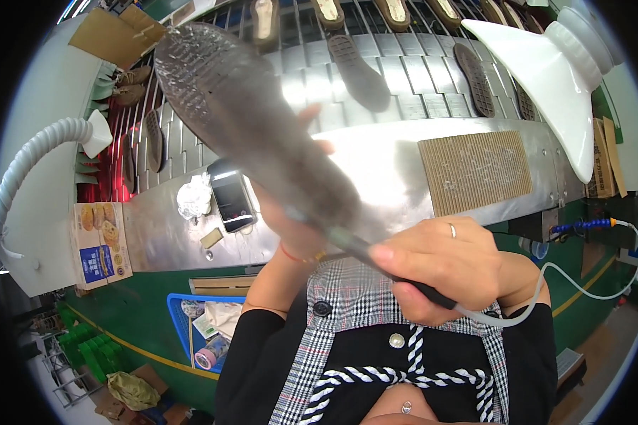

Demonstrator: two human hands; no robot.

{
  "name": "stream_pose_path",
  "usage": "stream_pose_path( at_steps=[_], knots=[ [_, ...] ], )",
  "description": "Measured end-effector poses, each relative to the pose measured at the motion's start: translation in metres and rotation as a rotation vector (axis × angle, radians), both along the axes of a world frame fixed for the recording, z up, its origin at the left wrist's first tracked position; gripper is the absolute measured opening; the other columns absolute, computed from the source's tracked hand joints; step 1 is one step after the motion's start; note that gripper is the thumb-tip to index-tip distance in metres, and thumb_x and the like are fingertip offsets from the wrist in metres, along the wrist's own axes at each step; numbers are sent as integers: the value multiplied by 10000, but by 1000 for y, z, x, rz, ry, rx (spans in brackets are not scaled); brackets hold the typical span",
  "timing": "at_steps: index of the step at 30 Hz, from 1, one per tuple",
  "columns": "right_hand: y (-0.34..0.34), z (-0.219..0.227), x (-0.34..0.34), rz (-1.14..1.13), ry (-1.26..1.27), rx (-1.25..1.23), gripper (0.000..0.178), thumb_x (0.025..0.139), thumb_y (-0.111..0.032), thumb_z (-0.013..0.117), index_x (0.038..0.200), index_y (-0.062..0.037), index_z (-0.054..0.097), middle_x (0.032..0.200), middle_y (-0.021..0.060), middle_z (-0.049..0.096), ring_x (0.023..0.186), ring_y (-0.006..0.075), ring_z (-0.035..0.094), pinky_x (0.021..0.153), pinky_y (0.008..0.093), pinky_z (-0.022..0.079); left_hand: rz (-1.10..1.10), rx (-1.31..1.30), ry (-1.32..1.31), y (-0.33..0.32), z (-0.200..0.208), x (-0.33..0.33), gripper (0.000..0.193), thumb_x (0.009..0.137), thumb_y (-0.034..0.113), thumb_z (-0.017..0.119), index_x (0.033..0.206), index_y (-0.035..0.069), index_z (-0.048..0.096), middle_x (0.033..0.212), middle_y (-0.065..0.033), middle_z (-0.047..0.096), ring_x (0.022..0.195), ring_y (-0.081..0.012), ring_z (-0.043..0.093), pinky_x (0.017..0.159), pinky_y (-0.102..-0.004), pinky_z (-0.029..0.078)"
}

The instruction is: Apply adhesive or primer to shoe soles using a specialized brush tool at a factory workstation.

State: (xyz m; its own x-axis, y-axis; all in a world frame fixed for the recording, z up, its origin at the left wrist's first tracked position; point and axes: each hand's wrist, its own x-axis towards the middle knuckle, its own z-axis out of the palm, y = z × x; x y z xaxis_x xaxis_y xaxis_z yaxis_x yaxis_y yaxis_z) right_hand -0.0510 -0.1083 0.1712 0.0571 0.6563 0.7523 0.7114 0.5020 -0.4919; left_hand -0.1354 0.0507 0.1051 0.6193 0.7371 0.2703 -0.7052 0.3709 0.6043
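Note:
My left hand (287, 223) is closed around a dark brown shoe sole (237, 106), lifted above the metal bench and tilted with its wide end toward the far left. That wide end looks glossy and textured; the narrow end is blurred. Between the thumb and fingers of my right hand (450, 265) is a dark pen-like applicator (358, 249), with a pale flexible tube (500, 321) running from its back end. Its front end reaches the narrow end of the sole, but blur hides whether they touch.
Beyond the bench (156, 241), a slatted metal conveyor (425, 85) carries loose soles (473, 78) and shoes. Corrugated cardboard (475, 173) lies right; a phone (232, 202), crumpled white tissue (193, 197) and small block (210, 238) lie left. White hoods (546, 78) flank the bench.

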Motion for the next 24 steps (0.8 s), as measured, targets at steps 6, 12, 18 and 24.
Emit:
stream_pose_path(
  at_steps=[6,12,18,24],
  knots=[
    [-1,-6,0,-4,50,-47,293,712,23,675,994,99,658,746,145,679,618,240,686,552,298,561,-11,-33,-120,13,2,1,591,1038,355,264,1488,-27,249,1378,-295,471,978,-235,668,762,-267,566],
    [-4,-9,-2,59,52,-60,312,706,26,672,1007,105,657,742,148,678,617,234,685,553,297,564,-194,-111,-400,28,-1,-3,551,1043,408,250,1520,132,274,1585,-156,220,1297,-319,456,886,-395,538],
    [-5,-11,-1,59,74,-82,293,710,10,675,985,111,662,746,152,680,609,235,684,549,299,566,-134,-145,-391,40,4,-3,540,1046,402,251,1500,116,314,1555,-181,281,1300,-331,458,886,-409,526],
    [-6,-10,4,107,21,-119,299,710,5,686,998,86,677,790,146,675,626,233,671,532,302,548,-191,-235,-408,47,4,-6,523,1045,376,284,1477,86,339,1524,-216,316,1276,-341,473,898,-392,514]
  ],
)
